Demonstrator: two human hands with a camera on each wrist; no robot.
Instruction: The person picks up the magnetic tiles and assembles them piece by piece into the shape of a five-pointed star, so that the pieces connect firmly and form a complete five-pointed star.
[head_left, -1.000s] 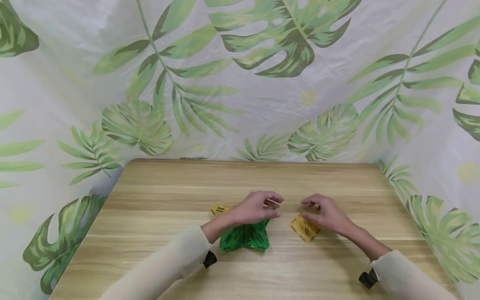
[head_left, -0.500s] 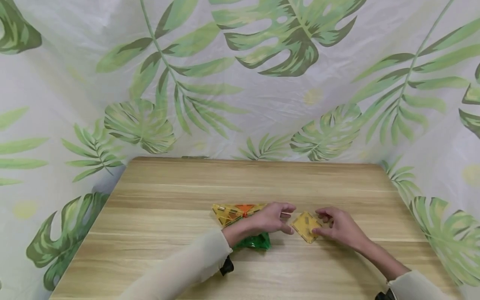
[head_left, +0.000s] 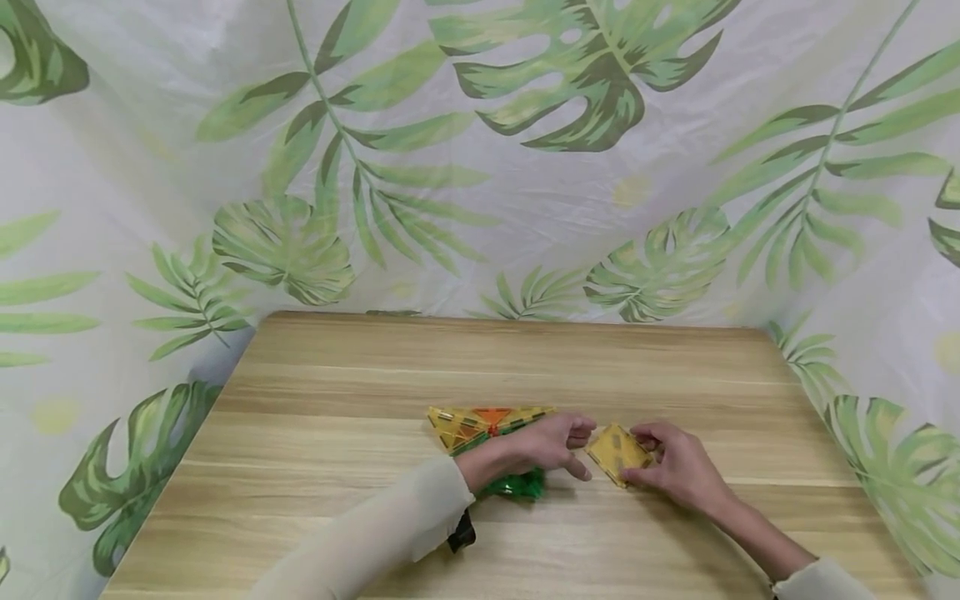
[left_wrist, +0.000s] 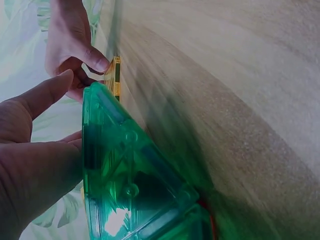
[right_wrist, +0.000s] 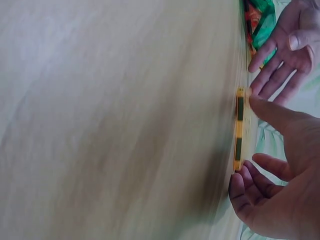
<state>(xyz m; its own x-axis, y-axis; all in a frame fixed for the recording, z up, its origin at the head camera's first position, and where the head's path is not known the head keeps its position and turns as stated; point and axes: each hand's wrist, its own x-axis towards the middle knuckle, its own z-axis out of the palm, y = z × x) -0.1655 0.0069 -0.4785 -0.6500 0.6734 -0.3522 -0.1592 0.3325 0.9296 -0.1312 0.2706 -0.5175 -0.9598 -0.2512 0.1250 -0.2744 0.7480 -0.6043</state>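
A yellow translucent square magnetic tile [head_left: 618, 455] lies on the table, seen edge-on in the right wrist view. My right hand [head_left: 684, 467] pinches it at the right, with the thumb at one edge and fingers [right_wrist: 246, 172] at another. My left hand [head_left: 551, 442] reaches across a tile structure with its fingers loosely extended, holding nothing; the fingertips are just left of the square tile. The structure has green tiles [head_left: 517, 485] in front and yellow tiles [head_left: 448, 423] with an orange tile [head_left: 492, 414] behind. The left forearm hides part of it.
Everything sits on a wood-grain table [head_left: 337, 375]. A leaf-print cloth [head_left: 420, 208] hangs behind the table and along its sides. A black wrist device [head_left: 462, 531] is below the left cuff.
My left hand has moved right and forward over the structure, uncovering its yellow and orange part. The right hand has shifted right and taken hold of the yellow square tile's edges.
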